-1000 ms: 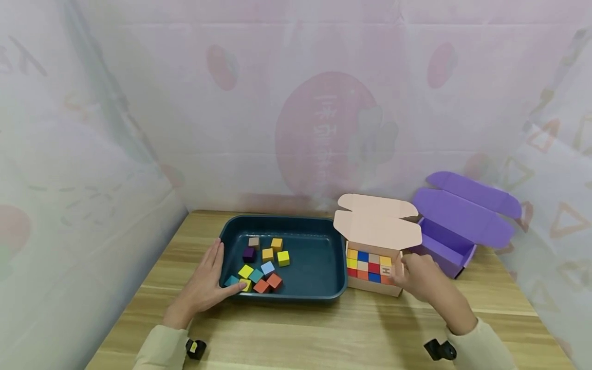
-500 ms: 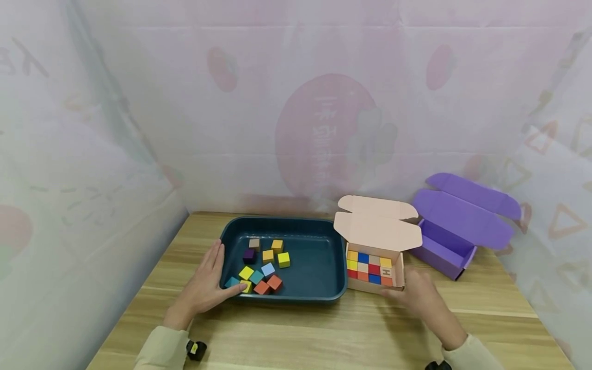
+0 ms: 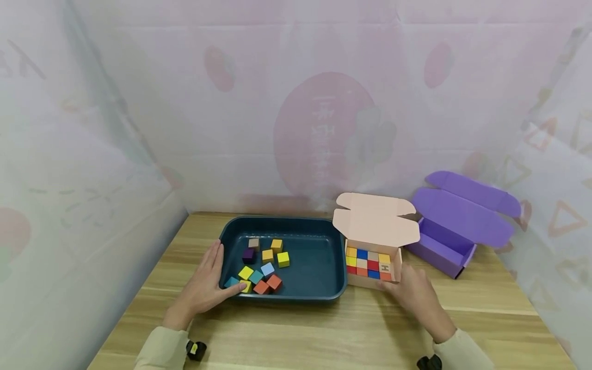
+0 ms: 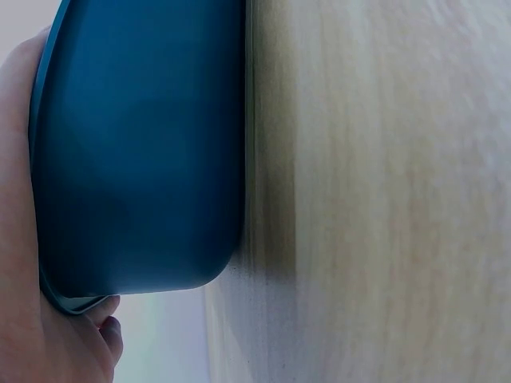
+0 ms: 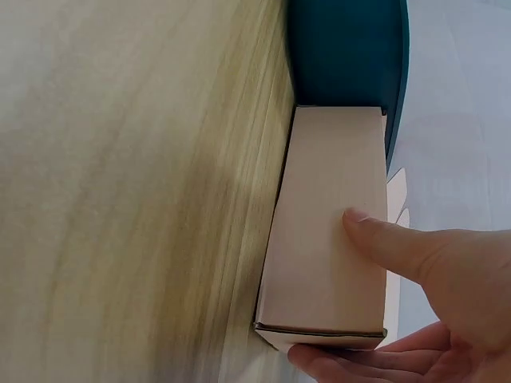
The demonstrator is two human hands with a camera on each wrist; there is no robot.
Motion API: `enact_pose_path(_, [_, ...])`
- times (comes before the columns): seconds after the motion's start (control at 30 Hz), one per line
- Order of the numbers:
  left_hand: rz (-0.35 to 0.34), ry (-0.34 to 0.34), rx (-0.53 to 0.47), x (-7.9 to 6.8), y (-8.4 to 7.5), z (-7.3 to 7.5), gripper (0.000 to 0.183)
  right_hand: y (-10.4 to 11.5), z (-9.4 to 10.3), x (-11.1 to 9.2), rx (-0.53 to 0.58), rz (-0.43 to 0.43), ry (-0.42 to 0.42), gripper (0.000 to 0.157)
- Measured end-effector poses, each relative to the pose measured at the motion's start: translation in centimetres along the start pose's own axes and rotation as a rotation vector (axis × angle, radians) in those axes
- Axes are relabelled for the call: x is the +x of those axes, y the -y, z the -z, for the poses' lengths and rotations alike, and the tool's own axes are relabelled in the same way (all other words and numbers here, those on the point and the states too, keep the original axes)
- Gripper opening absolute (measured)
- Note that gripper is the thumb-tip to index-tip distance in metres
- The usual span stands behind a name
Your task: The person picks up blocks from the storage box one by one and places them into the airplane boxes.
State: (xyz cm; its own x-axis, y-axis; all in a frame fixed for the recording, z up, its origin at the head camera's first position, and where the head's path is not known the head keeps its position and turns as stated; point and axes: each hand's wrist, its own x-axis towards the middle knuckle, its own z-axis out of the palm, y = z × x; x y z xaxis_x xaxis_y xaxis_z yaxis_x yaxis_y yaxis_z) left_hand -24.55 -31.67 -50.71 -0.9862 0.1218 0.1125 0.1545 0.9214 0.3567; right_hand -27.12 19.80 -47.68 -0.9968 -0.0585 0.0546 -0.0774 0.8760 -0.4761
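Note:
In the head view my left hand (image 3: 203,285) holds the left front corner of a dark teal tray (image 3: 319,296). Its thumb lies over the front rim beside a yellow block (image 3: 246,285), and its fingers lie along the outer left wall. My right hand (image 3: 416,295) grips the front right corner of an open beige cardboard box (image 3: 365,281). The right wrist view shows that thumb on the box's front face, with the fingers round its right side. Rows of coloured blocks (image 3: 373,265) fill the box, one marked with an H.
Inside the tray, loose blocks in orange, purple, teal and other colours cluster toward the left. A purple cardboard box (image 3: 437,254) with its lid up stands behind my right hand. The beige lid (image 3: 376,226) leans back. All stand on a wooden table (image 3: 300,334) before a printed curtain.
My right hand has moved from the box's right edge down to its front right corner. The beige box has shifted slightly left and back. My left hand and the tray have stayed put.

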Motion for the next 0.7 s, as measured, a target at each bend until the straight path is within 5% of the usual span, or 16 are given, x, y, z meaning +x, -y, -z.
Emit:
enact_pose_path(0.4, [0.010,0.000,-0.003,-0.2,0.2,-0.4,0.128,-0.7,-0.5,3.0,0.030,0.071,-0.034,0.057])
enact_pose_path(0.7, [-0.003,-0.012,-0.004,0.0,0.1,-0.2,0.128,-0.7,-0.7,6.1,0.059,-0.010,0.013,0.055])
